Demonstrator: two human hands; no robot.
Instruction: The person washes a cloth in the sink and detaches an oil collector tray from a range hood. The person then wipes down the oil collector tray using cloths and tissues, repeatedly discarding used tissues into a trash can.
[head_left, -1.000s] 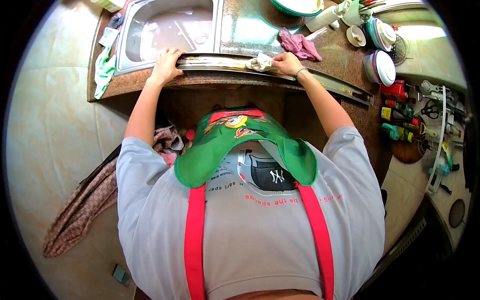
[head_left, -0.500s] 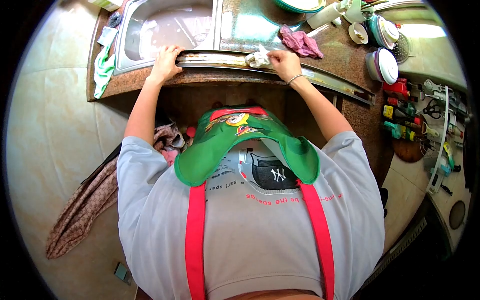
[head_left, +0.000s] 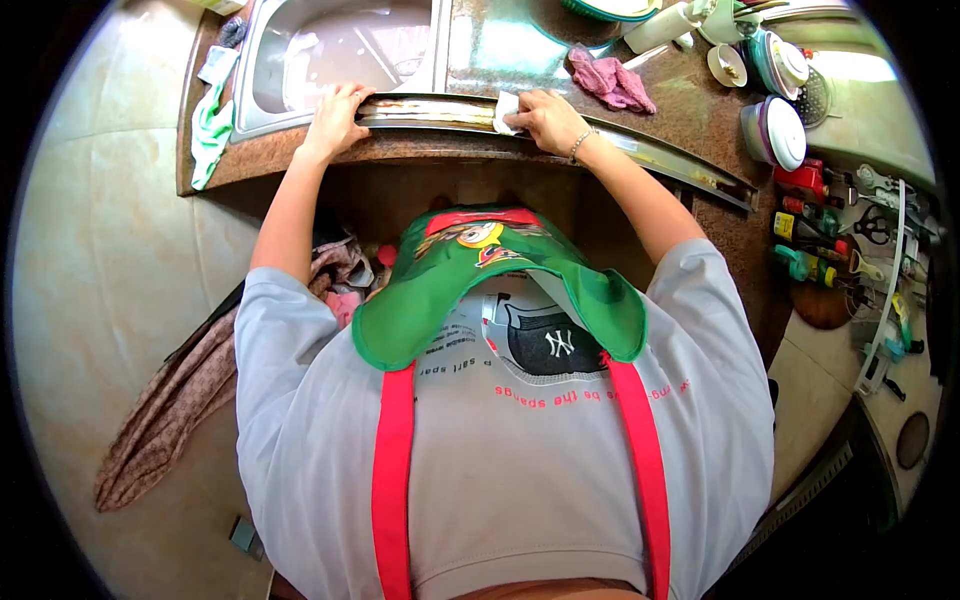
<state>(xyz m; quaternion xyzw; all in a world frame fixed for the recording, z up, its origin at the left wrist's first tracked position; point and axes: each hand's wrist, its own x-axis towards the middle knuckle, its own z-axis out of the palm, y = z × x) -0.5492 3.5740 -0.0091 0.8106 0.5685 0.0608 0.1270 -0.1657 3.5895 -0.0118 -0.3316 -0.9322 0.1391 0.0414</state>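
Clock reference: 12 straight ahead of wearer, pictured centre as hub.
Metal channel: long, narrow strip (head_left: 655, 155) lying along the front edge of the stone counter (head_left: 215, 165), running from about 11 to just past 2 o'clock; whitish-brown streaks inside, left part.
Left hand: (head_left: 337, 122) at 11, clamped on the strip's left end, fingers over the far side, thumb at the near side.
Right hand: (head_left: 548, 120) between 12 and 1, fingertips together on a white cloth (head_left: 507, 112), which is pressed to the strip; bracelet (head_left: 580, 146) at wrist.
Sink: (head_left: 440, 60) at 11, beyond the left hand; light reflections inside.
Pink cloth: (head_left: 612, 82) at 1, crumpled on the counter, beyond the strip.
Small bowl: (head_left: 726, 66) between 1 and 2.
Lidded container: (head_left: 783, 133) at 2, near the counter's right side.
Green towel: (head_left: 210, 138) at 10, draped at the counter's left end.
Patterned fabric: (head_left: 175, 430) at 8, on the tiled floor.
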